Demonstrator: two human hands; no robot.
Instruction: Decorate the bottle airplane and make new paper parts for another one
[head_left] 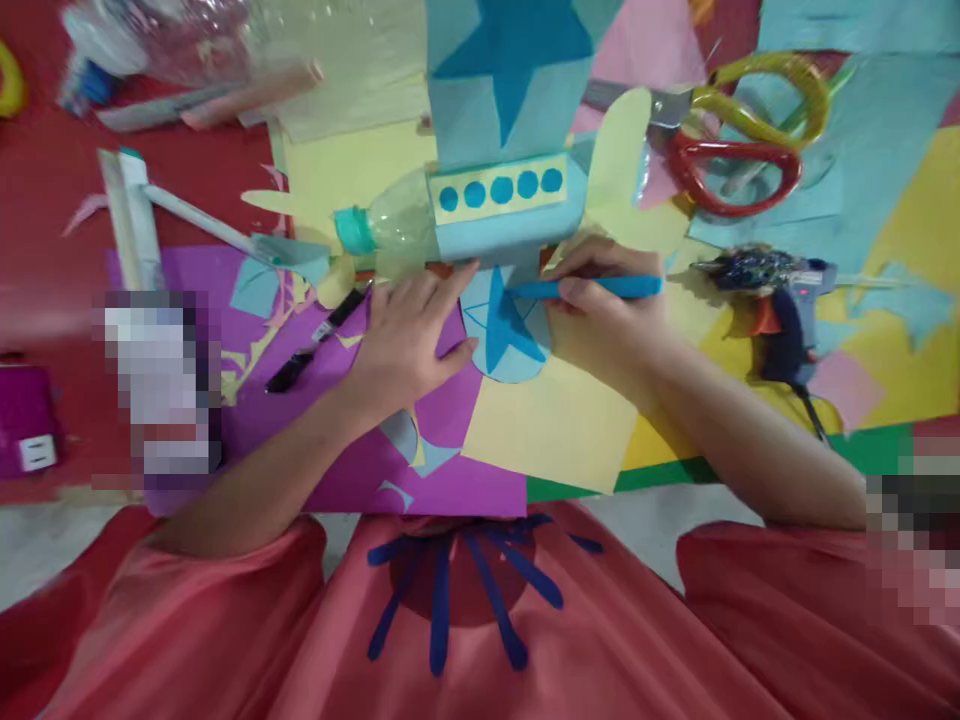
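Note:
My right hand [604, 295] is closed around a blue marker [630, 287], its tip on a light blue paper wing piece [517, 366] with a rounded end. On that piece a star [506, 325] is partly coloured blue; some of its points are only outlined. My left hand [412, 335] lies with fingers spread at the paper's left side, a fingertip near its upper edge. Just above both hands lies a plastic bottle [405, 225] with a teal cap, wrapped in light blue paper with a cream strip of blue dots. A cream paper fin stands at its right end.
Large scissors [776, 150] with red and yellow handles lie at the upper right, above a glue gun [784, 310]. A black-handled cutter [315, 340] and paper scraps lie on purple paper [480, 490] at left. A light blue sheet with a blue star [517, 50] is behind the bottle.

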